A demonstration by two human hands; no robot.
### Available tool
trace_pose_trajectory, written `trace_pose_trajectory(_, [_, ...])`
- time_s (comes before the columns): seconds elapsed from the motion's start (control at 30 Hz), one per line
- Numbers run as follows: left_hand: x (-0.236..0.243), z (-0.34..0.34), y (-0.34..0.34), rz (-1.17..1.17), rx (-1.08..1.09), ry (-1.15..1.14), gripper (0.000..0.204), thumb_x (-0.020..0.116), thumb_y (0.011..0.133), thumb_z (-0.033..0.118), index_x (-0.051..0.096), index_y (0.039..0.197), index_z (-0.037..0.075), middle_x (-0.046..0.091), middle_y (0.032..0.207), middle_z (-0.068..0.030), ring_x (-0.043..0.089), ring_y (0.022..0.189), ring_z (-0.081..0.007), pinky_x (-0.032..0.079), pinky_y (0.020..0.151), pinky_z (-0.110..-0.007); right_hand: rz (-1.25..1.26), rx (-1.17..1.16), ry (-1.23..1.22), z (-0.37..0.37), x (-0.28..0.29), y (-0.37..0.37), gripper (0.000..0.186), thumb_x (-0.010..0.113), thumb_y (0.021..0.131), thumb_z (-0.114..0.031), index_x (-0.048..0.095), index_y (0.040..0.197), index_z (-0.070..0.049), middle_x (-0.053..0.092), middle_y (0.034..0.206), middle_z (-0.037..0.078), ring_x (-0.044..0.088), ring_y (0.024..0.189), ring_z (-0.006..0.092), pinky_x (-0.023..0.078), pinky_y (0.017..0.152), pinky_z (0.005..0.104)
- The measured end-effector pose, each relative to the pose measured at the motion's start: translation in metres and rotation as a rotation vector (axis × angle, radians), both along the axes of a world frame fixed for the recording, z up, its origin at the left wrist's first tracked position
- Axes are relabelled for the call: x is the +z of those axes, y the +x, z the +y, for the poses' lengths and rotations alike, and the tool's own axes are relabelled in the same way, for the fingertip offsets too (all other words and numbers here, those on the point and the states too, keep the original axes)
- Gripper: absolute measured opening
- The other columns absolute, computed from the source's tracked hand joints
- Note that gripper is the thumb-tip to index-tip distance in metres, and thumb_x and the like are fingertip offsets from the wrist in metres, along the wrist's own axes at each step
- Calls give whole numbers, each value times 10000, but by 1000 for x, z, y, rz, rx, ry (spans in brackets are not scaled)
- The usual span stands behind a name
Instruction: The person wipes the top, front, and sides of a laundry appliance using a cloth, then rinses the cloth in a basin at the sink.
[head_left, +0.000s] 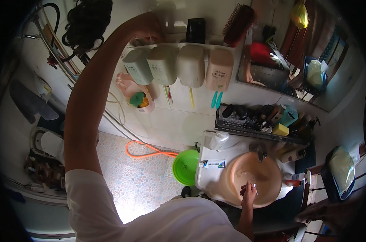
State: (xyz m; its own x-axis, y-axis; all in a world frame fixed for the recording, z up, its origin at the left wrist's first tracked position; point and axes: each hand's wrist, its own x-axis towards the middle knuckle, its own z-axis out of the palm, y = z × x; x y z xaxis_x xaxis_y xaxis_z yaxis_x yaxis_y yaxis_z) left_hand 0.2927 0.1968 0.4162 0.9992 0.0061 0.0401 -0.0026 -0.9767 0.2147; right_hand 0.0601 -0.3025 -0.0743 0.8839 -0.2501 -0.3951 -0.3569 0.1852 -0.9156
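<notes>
A peach-pink basin (267,181) is set in a white sink (209,177), on which a white and blue toothpaste tube (212,163) is laid, and a bright green bowl (185,166) and an orange hose (144,153) are seen on the floor (138,181), which is patterned in pale multicoloured pebbles. On the far wall, four holders (179,64) are coloured pale green, cream, white and pink, with a red-brown brush (238,24) above.
</notes>
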Motion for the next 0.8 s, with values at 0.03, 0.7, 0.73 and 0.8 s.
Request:
trace_pose_trajectory(0.03, [-5,-2,5,-9,-73,40,209,716,735,238,732,877,86,665,727,-37,615,628,-147,507,545,-304,-12,5,24,-2,-1,-3,343,544,959,-270,527,689,-59,550,586,57,466,430,84,365,386,228])
trace_pose_trajectory(0.7, [-269,-161,-171,26,-148,-841,135,590,899,39,655,1013,8,643,876,-30,558,708,-56,435,609,-185,3,228,-223,-25,24,21,278,610,891,-243,676,898,27,654,722,71,589,634,126,477,588,275])
trace_pose_trajectory(0.73, [-286,-180,-181,132,-127,-929,123,625,879,-1,651,999,4,632,837,-12,533,659,-21,413,557,-158,-62,284,-405,-24,38,38,264,624,877,-239,684,903,17,661,711,120,615,631,159,481,595,308])
trace_pose_trajectory(0.8, [-312,-214,-203,241,-104,-1012,119,636,874,7,655,991,5,638,869,-15,546,669,-26,448,572,-179,-254,335,-676,-14,104,81,233,650,846,-223,691,904,-2,653,743,188,654,635,254,493,592,353])
